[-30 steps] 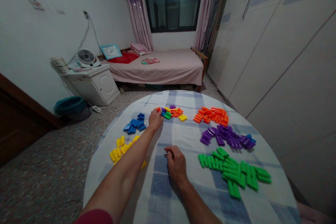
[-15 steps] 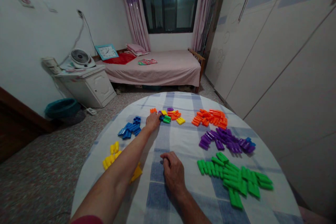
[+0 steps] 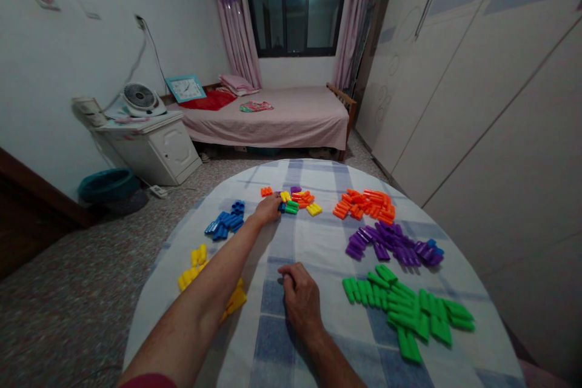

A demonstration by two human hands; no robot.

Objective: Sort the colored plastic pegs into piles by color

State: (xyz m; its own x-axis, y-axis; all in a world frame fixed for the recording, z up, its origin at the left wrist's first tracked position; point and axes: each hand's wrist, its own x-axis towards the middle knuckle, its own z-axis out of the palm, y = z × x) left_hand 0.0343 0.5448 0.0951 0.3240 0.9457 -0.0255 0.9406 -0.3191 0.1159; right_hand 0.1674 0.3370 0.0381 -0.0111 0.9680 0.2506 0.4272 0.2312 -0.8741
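My left hand (image 3: 268, 209) reaches across to the far side of the table. Its fingers are drawn together at the left edge of a small mixed group of plastic pieces, against a blue piece (image 3: 282, 208); what they grip is hidden. Around them in that group lie a yellow piece (image 3: 285, 196), a green piece (image 3: 291, 208), orange pieces (image 3: 302, 198) and a purple piece (image 3: 295, 189). Close behind that hand are a few orange pieces (image 3: 266, 191). My right hand (image 3: 301, 297) rests on the cloth near the middle, fingers curled in, with nothing seen in them.
Blue pieces (image 3: 225, 224) and yellow pieces (image 3: 199, 257) lie at the left, the yellow partly behind my left forearm. Orange (image 3: 365, 204), purple (image 3: 386, 239) and green piles (image 3: 407, 303) cover the right side of the round table (image 3: 318, 370). A bed (image 3: 282, 124) stands beyond.
My left hand has shifted slightly to the right, its fingers still at the mixed group. The right hand and the sorted piles stay as they were.
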